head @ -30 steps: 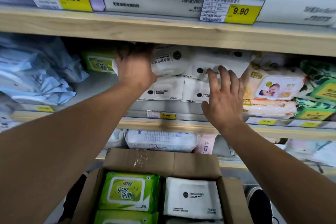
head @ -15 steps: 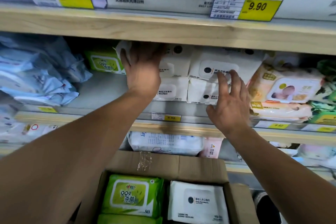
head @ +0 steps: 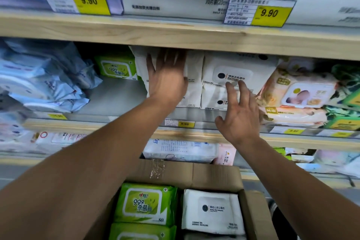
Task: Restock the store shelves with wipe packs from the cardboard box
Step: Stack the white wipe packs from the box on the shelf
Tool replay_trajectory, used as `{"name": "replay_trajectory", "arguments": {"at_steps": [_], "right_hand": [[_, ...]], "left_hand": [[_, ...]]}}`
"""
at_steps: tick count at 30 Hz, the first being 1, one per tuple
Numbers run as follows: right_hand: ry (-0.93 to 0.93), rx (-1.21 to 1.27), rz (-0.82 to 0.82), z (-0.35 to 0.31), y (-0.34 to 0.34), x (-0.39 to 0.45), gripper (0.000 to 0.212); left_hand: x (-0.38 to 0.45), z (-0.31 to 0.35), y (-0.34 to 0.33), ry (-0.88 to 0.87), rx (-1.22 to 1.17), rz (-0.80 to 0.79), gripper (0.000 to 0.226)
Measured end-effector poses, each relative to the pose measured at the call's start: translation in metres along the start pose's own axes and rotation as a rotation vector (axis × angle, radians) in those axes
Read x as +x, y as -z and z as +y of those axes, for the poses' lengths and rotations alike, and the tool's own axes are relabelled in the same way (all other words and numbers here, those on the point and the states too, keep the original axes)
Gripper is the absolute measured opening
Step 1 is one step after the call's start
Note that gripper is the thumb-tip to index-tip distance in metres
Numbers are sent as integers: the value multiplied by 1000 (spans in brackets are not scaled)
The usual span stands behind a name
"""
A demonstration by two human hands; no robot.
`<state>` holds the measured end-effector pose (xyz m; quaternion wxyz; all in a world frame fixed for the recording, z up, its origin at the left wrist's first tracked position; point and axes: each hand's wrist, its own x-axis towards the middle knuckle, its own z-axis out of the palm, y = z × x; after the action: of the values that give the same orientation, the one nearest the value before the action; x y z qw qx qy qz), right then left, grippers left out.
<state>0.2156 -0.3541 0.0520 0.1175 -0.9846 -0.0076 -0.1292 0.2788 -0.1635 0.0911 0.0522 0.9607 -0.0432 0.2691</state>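
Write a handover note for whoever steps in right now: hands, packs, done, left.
Left hand: open, flat against the upright white packs on the middle shelf; holds nothing.
Right hand: open, fingertips at the tilted white pack beside them; no grip.
Done: white packs stand on the shelf, between the green pack and the baby-picture packs.
Left: the cardboard box below holds more green packs and a white pack. The shelf has bare space left of the white packs.
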Motion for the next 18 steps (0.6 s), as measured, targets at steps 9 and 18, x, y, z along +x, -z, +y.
{"name": "replay_trajectory", "arguments": {"at_steps": [9, 18], "right_hand": [[62, 102, -227, 3, -3, -108, 80], [101, -26, -594, 43, -34, -232, 77]], "left_hand": [[-151, 21, 9, -155, -213, -246, 68], [-290, 37, -1, -212, -201, -610, 68]]}}
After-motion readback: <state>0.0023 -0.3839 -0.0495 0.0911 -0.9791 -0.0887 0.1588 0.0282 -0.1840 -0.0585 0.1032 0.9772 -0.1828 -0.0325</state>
